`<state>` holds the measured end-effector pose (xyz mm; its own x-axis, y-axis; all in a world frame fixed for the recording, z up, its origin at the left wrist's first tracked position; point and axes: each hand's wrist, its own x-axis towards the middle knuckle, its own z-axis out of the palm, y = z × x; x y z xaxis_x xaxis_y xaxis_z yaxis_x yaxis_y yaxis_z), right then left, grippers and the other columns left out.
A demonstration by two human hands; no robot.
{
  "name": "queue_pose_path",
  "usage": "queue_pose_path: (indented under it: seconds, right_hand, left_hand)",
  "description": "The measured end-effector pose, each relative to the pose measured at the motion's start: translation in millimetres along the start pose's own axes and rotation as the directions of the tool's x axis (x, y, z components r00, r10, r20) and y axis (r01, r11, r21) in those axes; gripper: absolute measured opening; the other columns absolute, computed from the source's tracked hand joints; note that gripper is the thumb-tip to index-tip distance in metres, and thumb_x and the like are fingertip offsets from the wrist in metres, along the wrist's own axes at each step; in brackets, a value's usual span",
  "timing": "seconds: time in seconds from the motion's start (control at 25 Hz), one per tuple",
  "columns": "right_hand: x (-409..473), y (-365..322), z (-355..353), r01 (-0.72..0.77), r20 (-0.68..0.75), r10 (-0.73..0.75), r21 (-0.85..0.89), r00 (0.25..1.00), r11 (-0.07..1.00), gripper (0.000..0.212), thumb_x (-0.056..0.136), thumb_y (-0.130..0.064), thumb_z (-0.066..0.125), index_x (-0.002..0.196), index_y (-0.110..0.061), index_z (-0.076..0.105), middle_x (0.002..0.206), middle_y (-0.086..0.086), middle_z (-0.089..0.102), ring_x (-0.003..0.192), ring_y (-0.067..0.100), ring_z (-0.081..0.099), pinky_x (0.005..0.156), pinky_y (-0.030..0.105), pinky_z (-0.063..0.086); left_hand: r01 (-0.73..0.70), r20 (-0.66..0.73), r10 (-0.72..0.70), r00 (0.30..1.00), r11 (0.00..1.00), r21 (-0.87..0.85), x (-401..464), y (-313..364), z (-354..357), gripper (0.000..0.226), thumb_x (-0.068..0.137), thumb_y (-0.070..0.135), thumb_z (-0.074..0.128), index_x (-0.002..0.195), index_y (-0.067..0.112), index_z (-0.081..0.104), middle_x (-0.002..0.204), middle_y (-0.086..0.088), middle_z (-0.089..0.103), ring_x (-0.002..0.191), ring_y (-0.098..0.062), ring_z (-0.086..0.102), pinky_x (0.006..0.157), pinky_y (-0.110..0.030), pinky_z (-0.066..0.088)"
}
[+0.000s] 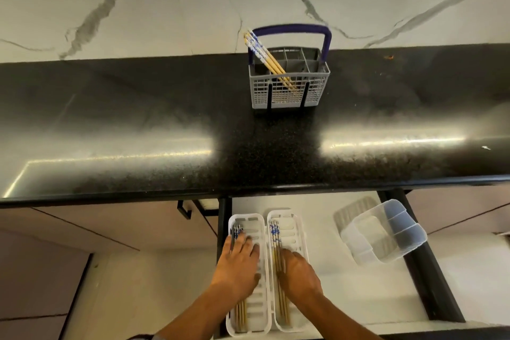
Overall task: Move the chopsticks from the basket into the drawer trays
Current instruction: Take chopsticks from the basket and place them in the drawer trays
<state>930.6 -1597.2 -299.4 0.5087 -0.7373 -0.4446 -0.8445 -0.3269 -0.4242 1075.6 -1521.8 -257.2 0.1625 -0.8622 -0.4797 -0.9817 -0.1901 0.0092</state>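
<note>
Left hand (239,265) lies flat, fingers straight, on chopsticks in the left tray (249,309); right hand (299,270) rests loosely open beside chopsticks (278,265) in the right tray (296,232), both sets lengthwise, patterned ends toward the counter (138,119). The trays touch at the drawer's (345,298) left edge, bare floor to their right. More chopsticks (265,55) lean left in the basket (289,85) near the counter's back edge.

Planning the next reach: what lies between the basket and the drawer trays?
In the head view, only bare black countertop and its front edge separate the basket from the drawer trays.

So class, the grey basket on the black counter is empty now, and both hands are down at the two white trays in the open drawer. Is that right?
Not quite. The head view shows the basket still holding chopsticks. Both the left hand and right hand are at the trays.
</note>
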Motion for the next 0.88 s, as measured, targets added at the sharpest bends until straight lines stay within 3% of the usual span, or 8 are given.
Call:
queue_pose_path:
  seconds: [0.12, 0.24, 0.4, 0.64, 0.88]
  right_hand:
    - [4.7, -19.9, -41.5, 0.07, -0.054, -0.069, 0.024, 0.996, 0.997, 0.044, 0.093, -0.036, 0.056, 0.136, -0.028, 0.05, 0.13, -0.002, 0.062, 0.113, 0.019, 0.062, 0.096, 0.03, 0.051]
    - [12.4, -43.5, -93.1, 0.147, -0.204, -0.144, 0.001, 0.968, 0.989, 0.041, 0.097, -0.045, 0.051, 0.135, -0.03, 0.051, 0.13, -0.008, 0.061, 0.113, 0.013, 0.06, 0.095, 0.025, 0.049]
    - [21.9, -79.0, -168.4, 0.29, -0.493, -0.304, -0.108, 0.815, 0.951, 0.04, 0.095, -0.043, 0.052, 0.129, -0.024, 0.056, 0.122, -0.004, 0.063, 0.112, 0.013, 0.058, 0.092, 0.026, 0.05]
    - [33.4, -134.5, -277.6, 0.317, -0.661, -0.388, -0.232, 0.643, 0.92, 0.047, 0.093, -0.039, 0.057, 0.135, -0.02, 0.049, 0.134, 0.001, 0.057, 0.126, 0.02, 0.051, 0.103, 0.036, 0.046]
    - [50.8, -182.5, -366.8, 0.291, -0.693, -0.409, -0.289, 0.593, 0.912, 0.055, 0.096, -0.041, 0.053, 0.143, -0.017, 0.04, 0.147, 0.007, 0.047, 0.135, 0.027, 0.044, 0.108, 0.042, 0.042]
  left_hand:
    - [-0.087, -0.215, 0.045, 0.976, 0.977, -0.193, 5.6, -9.2, -57.0, 0.059, 0.101, 0.042, 0.038, 0.154, 0.021, 0.022, 0.161, -0.002, 0.023, 0.151, -0.021, 0.012, 0.123, -0.04, 0.009]
    - [-0.143, -0.41, 0.056, 0.91, 0.972, -0.186, 16.2, -16.2, -121.2, 0.055, 0.101, 0.042, 0.036, 0.153, 0.023, 0.028, 0.158, 0.003, 0.033, 0.149, -0.016, 0.02, 0.123, -0.035, 0.015]
    - [-0.091, -0.61, 0.025, 0.792, 0.993, -0.078, 30.9, -33.1, -207.9, 0.064, 0.099, 0.045, 0.038, 0.155, 0.018, 0.022, 0.162, -0.004, 0.024, 0.151, -0.023, 0.012, 0.123, -0.04, 0.013]
    - [-0.012, -0.719, -0.059, 0.692, 0.996, -0.093, 39.5, -65.2, -303.7, 0.076, 0.097, 0.052, 0.042, 0.156, 0.016, 0.01, 0.165, -0.009, 0.007, 0.152, -0.029, 0.0, 0.123, -0.048, 0.007]
    - [0.019, -0.792, -0.148, 0.593, 0.985, -0.17, 54.5, -94.0, -360.2, 0.078, 0.096, 0.053, 0.045, 0.156, 0.015, 0.011, 0.164, -0.011, 0.012, 0.152, -0.03, 0.006, 0.122, -0.048, 0.013]
